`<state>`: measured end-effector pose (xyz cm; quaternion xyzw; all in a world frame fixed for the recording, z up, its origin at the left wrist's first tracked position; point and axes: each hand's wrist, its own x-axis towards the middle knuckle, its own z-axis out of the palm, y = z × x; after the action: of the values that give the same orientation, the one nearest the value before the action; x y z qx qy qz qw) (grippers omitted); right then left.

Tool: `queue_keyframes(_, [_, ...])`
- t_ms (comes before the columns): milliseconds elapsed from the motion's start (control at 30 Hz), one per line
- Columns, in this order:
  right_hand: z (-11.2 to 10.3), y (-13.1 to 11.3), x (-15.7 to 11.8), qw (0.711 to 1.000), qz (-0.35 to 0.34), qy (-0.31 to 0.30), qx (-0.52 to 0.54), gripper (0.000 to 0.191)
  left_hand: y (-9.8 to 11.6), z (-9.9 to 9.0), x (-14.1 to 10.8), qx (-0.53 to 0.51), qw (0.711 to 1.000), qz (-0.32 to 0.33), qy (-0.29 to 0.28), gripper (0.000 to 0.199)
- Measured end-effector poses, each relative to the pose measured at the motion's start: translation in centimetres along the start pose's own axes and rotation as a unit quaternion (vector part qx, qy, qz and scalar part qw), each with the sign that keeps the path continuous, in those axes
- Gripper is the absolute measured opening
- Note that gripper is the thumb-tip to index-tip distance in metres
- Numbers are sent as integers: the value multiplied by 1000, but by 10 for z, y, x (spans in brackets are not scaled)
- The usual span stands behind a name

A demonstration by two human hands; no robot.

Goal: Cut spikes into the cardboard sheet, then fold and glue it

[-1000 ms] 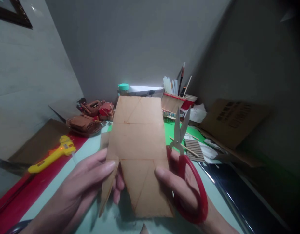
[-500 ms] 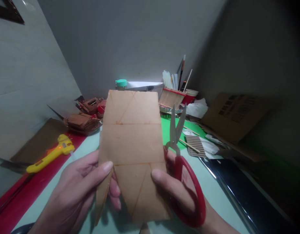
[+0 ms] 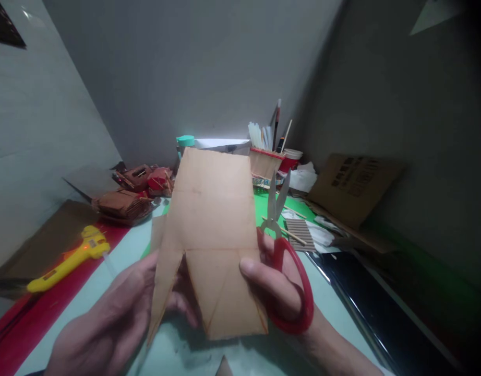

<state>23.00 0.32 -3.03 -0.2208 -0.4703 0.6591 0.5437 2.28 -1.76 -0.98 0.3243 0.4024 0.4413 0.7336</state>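
So, head view. The cardboard piece (image 3: pixel 215 219) is held up over the near-middle of the desk (image 3: pixel 181 350), broad face to the camera. It has creased or drawn lines across it, two slanting lines in the lower panel, and a wedge-shaped gap at lower left that leaves a narrow pointed flap.

Right hand (image 3: pixel 281 292): closed on the board's lower right edge, thumb flat on the front face. Same hand carries the scissors (image 3: pixel 278 250), red handle looped over it, blades pointing up and parted, just beside the board's right edge.

Left hand (image 3: pixel 111 308): behind the flap, fingers half curled and showing through the gap. Can't tell if it grips the board or just backs it.

Left edge of desk: yellow glue gun (image 3: pixel 68 261) lying on a red strip (image 3: pixel 33 324), small orange light on its body. Far left corner: stacked brown cardboard pieces (image 3: pixel 121 203). Far edge: teal-lidded jar (image 3: pixel 185 141), wooden holder (image 3: pixel 264 163) with white sticks and a brush, red cup (image 3: pixel 289 162) beside it.

Toward the right edge: green sheet (image 3: pixel 303 206), corrugated scrap (image 3: pixel 299 232), glossy black slab (image 3: pixel 373 297). Far right corner: printed cardboard (image 3: pixel 350 188).
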Motion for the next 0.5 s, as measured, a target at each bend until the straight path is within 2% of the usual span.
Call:
queue_keyframes(100, [1,-3,3,999,-25,20,3,36,-7,-7,3,-34,999,2,-24,43])
queue_keyframes(167, [1,-4,3,999,-34,29,-2,35,-15,-12,10,17,997,5,-79,42])
queue_keyframes(267, [0,-6,2,998,-41,37,-1,34,-25,-15,19,103,977,-23,-184,42])
queue_keyframes(333, [-1,-7,1,998,-51,42,5,34,-28,-12,19,116,967,-36,-225,43])
queue_keyframes(400, [0,-9,1,997,-59,41,8,33,-27,-5,15,117,966,-43,-226,43])
queue_keyframes(433, [1,-11,1,997,-61,38,8,34,-25,-1,12,128,969,-45,-205,41])
queue_keyframes(500, [2,-12,0,998,-59,32,11,36,-21,8,6,193,972,-44,-127,30])
